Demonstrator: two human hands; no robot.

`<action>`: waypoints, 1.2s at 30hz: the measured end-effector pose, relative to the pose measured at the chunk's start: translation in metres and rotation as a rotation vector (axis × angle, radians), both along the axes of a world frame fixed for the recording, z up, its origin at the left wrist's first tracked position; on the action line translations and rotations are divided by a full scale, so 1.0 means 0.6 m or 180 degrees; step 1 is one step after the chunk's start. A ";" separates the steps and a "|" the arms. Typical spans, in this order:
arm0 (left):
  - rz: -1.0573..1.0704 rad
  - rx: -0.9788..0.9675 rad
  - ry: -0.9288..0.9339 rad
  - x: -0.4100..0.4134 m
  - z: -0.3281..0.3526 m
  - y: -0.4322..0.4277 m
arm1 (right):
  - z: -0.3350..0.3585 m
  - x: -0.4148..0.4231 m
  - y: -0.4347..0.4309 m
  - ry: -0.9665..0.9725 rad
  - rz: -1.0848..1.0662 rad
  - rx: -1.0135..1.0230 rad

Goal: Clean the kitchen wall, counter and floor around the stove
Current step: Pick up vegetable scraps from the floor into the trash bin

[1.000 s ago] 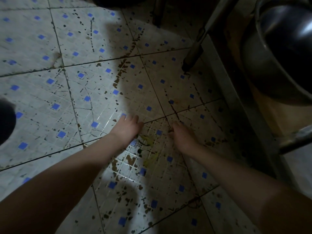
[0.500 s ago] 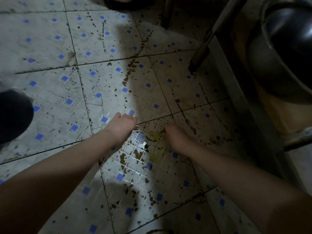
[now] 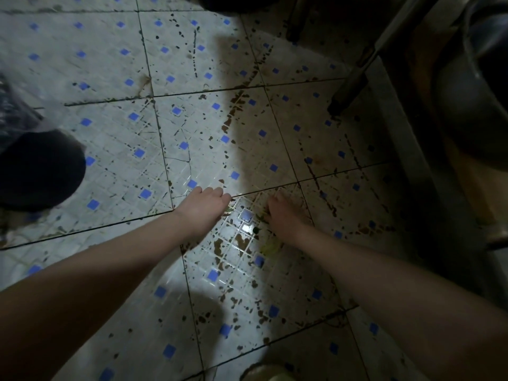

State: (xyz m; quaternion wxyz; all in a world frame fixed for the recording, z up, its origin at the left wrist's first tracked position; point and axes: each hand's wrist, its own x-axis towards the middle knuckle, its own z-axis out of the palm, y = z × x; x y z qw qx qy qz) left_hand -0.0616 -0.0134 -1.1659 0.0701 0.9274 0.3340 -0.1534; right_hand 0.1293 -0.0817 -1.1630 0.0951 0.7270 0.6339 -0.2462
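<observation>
Head view, floor: we look down at the floor point(image 3: 110, 64) beside a metal leg point(image 3: 350, 86), which rises up and to the right; the wall and counter are out of sight.
Head view, progress: we judge the floor part barely started. Brown stains point(image 3: 242, 240) spot most tiles and run along the seams, thickest between and below our hands.
Head view, left to do: the stains, and the yellow-green scraps point(image 3: 270, 247) lying just beside our right wrist.
Head view, left hand point(image 3: 204, 204): low on the floor, fingers bent under and tips hidden. A green bit shows at its thumb side, but we cannot tell whether it is pinched.
Head view, right hand point(image 3: 283, 213): in shadow, down at the floor near the left one. We cannot tell how the fingers lie.
Head view, tile: glossy white squares with small blue insets, dark grout, and a fine crack above our left hand.
Head view, stains: flat, blotchy and ragged-edged; they look dried on.
Head view, scraps: thin, limp and leaf-like.
Head view, pot point(image 3: 472, 111): large, round, dark and smooth, at the right edge.
Head view, left edge: a dark rounded thing point(image 3: 38, 169) we cannot identify.
</observation>
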 end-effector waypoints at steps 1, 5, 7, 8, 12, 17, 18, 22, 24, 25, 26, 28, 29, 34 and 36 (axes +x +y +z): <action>-0.0011 -0.0007 -0.0030 -0.001 0.002 -0.001 | 0.001 0.001 0.001 -0.0049 0.0037 -0.0026; 0.0012 -0.0059 -0.0165 -0.009 0.008 -0.005 | 0.000 0.000 -0.008 -0.0198 0.0231 -0.0117; 0.0004 -0.0045 -0.0188 -0.012 0.010 -0.002 | -0.004 0.003 -0.016 -0.0274 0.0348 -0.0154; -0.0008 -0.0036 -0.0206 -0.014 0.010 0.000 | -0.006 0.006 -0.020 -0.0263 0.0362 -0.0178; -0.0035 0.0014 -0.0236 -0.016 0.009 0.002 | -0.010 0.022 -0.027 -0.0043 0.0076 -0.0230; -0.0125 -0.0013 -0.0172 0.005 0.012 -0.013 | -0.003 0.045 -0.043 -0.0091 -0.0278 -0.0129; -0.0195 -0.0021 -0.0164 0.013 0.012 -0.018 | -0.001 0.049 -0.047 -0.0104 -0.0296 -0.0103; -0.0382 -0.0085 -0.0147 0.044 0.008 -0.034 | 0.012 0.063 -0.055 -0.0066 -0.0432 0.0022; -0.0472 -0.0104 -0.0123 0.057 0.003 -0.039 | 0.018 0.073 -0.059 -0.0052 -0.0502 0.0045; -0.0502 -0.0113 -0.0133 0.063 0.001 -0.042 | 0.020 0.078 -0.062 -0.0054 -0.0522 0.0043; -0.0533 -0.0112 -0.0157 0.069 0.000 -0.044 | 0.021 0.084 -0.066 -0.0078 -0.0524 0.0033; -0.0641 -0.0091 -0.0179 0.082 -0.002 -0.049 | 0.022 0.095 -0.077 -0.0141 -0.0534 0.0010; -0.0727 -0.0081 -0.0170 0.089 -0.002 -0.052 | 0.022 0.101 -0.083 -0.0159 -0.0548 0.0006; -0.1015 -0.0226 0.0008 0.115 -0.010 -0.058 | 0.020 0.123 -0.107 -0.0149 -0.0525 0.0224; -0.1036 -0.0359 0.0042 0.120 -0.016 -0.061 | 0.020 0.127 -0.107 -0.0103 -0.0592 0.0325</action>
